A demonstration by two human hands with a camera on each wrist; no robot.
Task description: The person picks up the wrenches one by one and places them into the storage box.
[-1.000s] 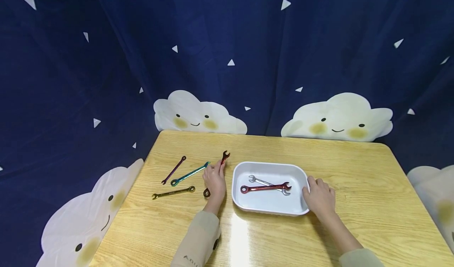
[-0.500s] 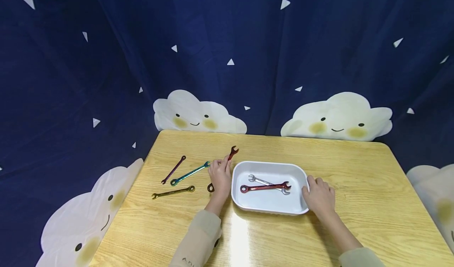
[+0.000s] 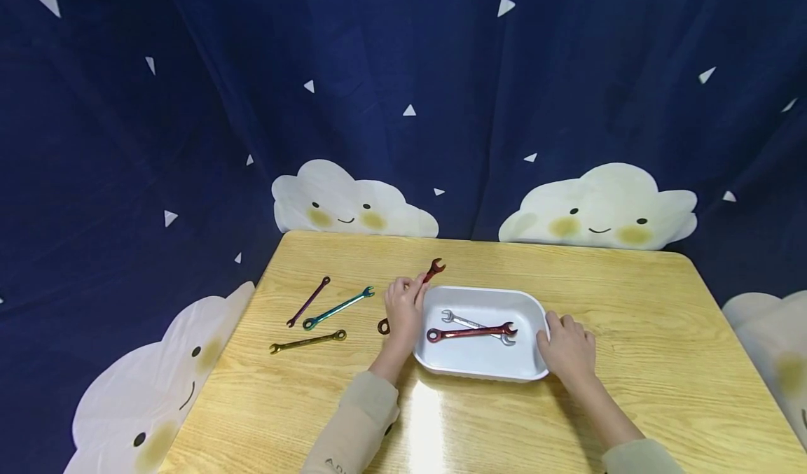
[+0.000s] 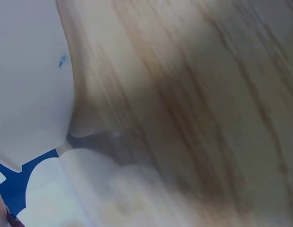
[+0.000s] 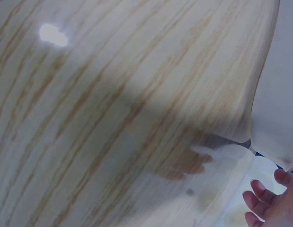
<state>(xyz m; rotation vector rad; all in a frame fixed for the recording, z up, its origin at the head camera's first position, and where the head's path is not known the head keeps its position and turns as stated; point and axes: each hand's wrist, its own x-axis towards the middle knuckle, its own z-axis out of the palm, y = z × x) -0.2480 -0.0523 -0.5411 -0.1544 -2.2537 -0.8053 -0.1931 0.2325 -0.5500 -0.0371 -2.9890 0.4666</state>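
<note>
My left hand (image 3: 405,309) holds a dark red combination wrench (image 3: 433,271) at the left rim of a white plastic bin (image 3: 482,369). The wrench's open end points up and away, and its ring end shows left of the wrist; the hand covers its middle. At the bin's right end, my right hand (image 3: 569,351) grips the rim, thumb over the edge and fingers outside. In the right wrist view its fingers (image 5: 262,198) are loosely bent. Inside the bin, a red wrench (image 3: 473,333) lies across a silver wrench (image 3: 466,323).
On the table (image 3: 643,348), left of the bin, lie a purple wrench (image 3: 309,302), a teal wrench (image 3: 338,309) and a yellow-gold wrench (image 3: 307,342). A dark blue curtain (image 3: 403,61) printed with clouds hangs behind the table.
My left hand has carried the dark red wrench rightward, from beside the teal wrench to the bin's left rim. My right hand and the bin have stayed where they were.
</note>
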